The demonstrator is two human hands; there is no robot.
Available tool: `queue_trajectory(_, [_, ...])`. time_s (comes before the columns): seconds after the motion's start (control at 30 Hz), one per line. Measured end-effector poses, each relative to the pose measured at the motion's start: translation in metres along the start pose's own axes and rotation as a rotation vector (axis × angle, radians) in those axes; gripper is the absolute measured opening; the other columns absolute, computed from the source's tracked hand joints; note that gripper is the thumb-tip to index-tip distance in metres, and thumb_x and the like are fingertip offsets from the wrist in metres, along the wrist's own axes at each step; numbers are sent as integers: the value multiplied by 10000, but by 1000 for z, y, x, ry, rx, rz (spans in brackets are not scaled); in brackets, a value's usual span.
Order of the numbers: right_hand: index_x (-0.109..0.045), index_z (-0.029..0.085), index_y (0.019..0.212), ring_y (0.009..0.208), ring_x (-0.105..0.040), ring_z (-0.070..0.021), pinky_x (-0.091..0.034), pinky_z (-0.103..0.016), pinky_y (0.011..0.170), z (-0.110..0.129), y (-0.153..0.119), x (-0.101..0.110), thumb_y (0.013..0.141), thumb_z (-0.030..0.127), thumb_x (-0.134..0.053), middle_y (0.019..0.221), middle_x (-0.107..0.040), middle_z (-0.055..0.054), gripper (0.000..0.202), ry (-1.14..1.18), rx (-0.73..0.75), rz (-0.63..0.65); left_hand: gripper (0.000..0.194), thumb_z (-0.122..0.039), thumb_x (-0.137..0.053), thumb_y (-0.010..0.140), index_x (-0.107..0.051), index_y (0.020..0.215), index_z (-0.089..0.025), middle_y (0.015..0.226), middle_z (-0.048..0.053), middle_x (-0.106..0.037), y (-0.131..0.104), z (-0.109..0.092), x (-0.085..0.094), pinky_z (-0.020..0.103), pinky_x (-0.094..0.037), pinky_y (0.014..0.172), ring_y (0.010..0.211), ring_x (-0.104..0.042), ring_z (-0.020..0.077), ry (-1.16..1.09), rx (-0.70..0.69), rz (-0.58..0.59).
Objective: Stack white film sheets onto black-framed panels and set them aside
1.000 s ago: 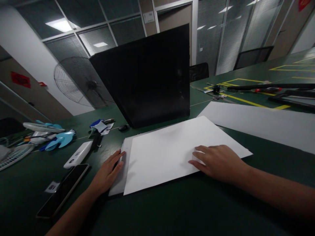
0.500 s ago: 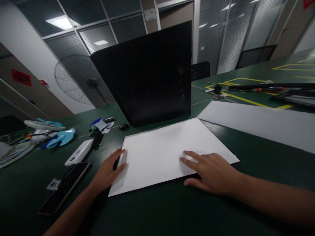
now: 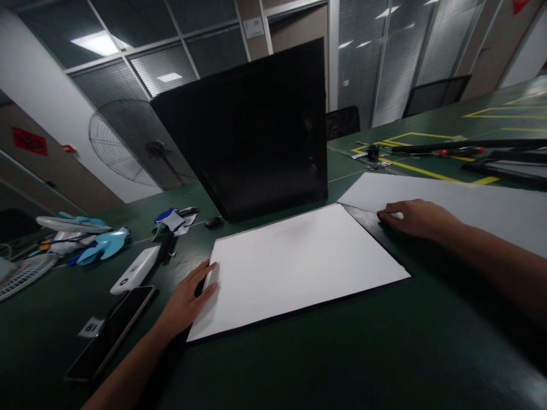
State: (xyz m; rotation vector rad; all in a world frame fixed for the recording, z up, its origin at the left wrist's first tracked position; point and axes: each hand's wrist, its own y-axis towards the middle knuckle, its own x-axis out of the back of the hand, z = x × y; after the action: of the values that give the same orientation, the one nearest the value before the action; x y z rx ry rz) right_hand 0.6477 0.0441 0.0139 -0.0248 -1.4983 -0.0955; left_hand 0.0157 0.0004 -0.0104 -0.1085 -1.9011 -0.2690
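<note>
A white sheet point(image 3: 299, 262) with a dark rim along its near and right edges lies flat in front of me. My left hand point(image 3: 186, 299) rests on its left edge, fingers spread and open. Off to the right, a second, longer white sheet point(image 3: 482, 202) lies on the table. At its near left edge is my right hand point(image 3: 421, 219), fingers closed in a pinch on that edge. A bit of white shows between thumb and fingers. Behind the first sheet stands a large black panel point(image 3: 256, 136), tilted and upright.
On the left of the green table point(image 3: 299, 364) lie a phone point(image 3: 111, 336), a white device point(image 3: 135, 269), a black mouse point(image 3: 213, 222) and light-blue fan blades point(image 3: 105, 245). A red-and-black tool point(image 3: 461, 151) and dark bars lie at the far right, near yellow tape lines.
My right hand has left the first sheet, moved right and away from me, and closed on the second sheet's edge. My left hand stays on the first sheet. The view has shifted slightly.
</note>
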Motion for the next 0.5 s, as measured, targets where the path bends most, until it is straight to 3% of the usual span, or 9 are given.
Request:
queue_trajectory(0.1, [-699, 253, 1392, 1146, -612, -344, -467, -467, 927, 1, 1, -2, 1038, 495, -477, 1474, -596, -146, 483, 11, 73, -22, 809, -746, -431, 961, -534, 1539, -190, 1676, 139, -406, 0, -1, 1, 565, -283, 1272, 1532, -408, 352, 0, 8, 13])
queue_trajectory(0.23, [-723, 277, 1342, 1182, -611, -362, -479, -498, 932, 17, -5, -2, 1046, 565, -420, 1556, -527, -104, 512, -23, 102, 2, 800, -755, -430, 959, -539, 1536, -211, 1671, 124, -422, 0, -1, 1, 557, -295, 1269, 1526, -419, 349, 8, 4, 4])
queue_trajectory(0.37, [-702, 165, 1314, 1073, -664, -374, -521, -500, 834, 27, -10, -4, 1039, 601, -392, 1415, -613, -211, 602, -65, 51, 0, 790, -745, -434, 963, -545, 1530, -206, 1658, 134, -439, -1, -1, 1, 557, -313, 1261, 1510, -446, 350, 27, -12, -7])
queue_trajectory(0.5, [-695, 142, 1307, 989, -689, -360, -542, -491, 781, 29, -12, -3, 1034, 568, -409, 1360, -641, -225, 582, -76, 27, -58, 782, -726, -422, 975, -560, 1517, -179, 1648, 144, -453, 0, -1, 0, 547, -337, 1253, 1500, -459, 354, 48, -23, -16])
